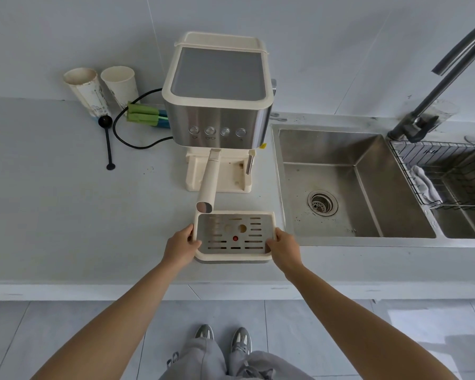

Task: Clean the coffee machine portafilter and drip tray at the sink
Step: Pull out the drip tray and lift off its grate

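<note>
Now 2 hands, left (181, 244) right (284, 246), grip drip tray (234, 256).

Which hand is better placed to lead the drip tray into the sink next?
Right, probably. The right hand grips the edge of the drip tray nearest the sink; the left hand holds the opposite edge, farther from it. Both would likely carry it together.
</note>
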Demonstrator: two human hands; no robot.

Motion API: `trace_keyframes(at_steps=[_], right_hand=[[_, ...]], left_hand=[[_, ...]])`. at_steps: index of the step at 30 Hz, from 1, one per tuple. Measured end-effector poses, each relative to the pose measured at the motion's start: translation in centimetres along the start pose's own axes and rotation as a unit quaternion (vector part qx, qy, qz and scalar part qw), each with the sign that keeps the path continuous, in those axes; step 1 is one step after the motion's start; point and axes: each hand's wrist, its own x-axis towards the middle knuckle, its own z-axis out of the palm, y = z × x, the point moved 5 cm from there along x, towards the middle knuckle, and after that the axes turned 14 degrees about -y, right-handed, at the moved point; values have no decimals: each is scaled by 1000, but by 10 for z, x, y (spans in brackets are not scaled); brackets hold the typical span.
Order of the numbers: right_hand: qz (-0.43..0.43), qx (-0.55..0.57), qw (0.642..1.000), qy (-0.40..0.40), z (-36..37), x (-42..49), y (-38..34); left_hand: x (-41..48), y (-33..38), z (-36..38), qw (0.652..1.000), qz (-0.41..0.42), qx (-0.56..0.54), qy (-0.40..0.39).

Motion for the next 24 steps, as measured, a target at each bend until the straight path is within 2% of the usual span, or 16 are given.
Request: trace_keyframes(at_steps=[4,7,11,14,19,24], right_hand=[[-23,-31,999,-10,2,1,-2],[-60,-124,990,-2,1,0,-10],[-137,-310,940,-43,2,-6,-28],[-168,-398,898,-84,8,-6,-36],[-189,-470,855,-109,15,0,-43],[-162,-511,833,-135,17,6,-48]], left_hand=[[-2,6,-3,1000,8,11,18],[-9,18,-2,992,55,107,24],[-9,30,5,947,115,301,-2],[-7,39,15,909,151,387,-32],[-1,43,26,887,132,434,-91],[4,44,27,875,114,459,-107]])
